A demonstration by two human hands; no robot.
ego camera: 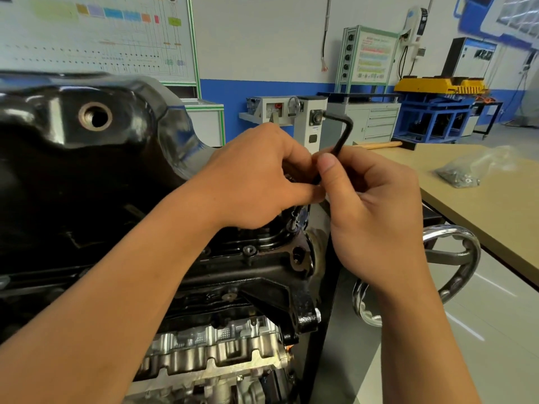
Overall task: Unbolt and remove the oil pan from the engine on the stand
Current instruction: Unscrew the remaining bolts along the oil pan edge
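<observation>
The glossy black pressed-metal oil pan (87, 158) sits on top of the inverted dark engine (233, 330), not yet lifted. At its near right corner the right hand (370, 205) pinches the shaft of a black L-shaped steel hex key (342, 132), while the left hand (250, 182) pinches its lower end above a partly raised dark bolt (294, 218). The bolt probably spins out best with the key fully seated and in line, and nothing written is legible, the wall charts being blurred.

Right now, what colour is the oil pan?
The oil pan is glossy black, clearest in the head view.
</observation>
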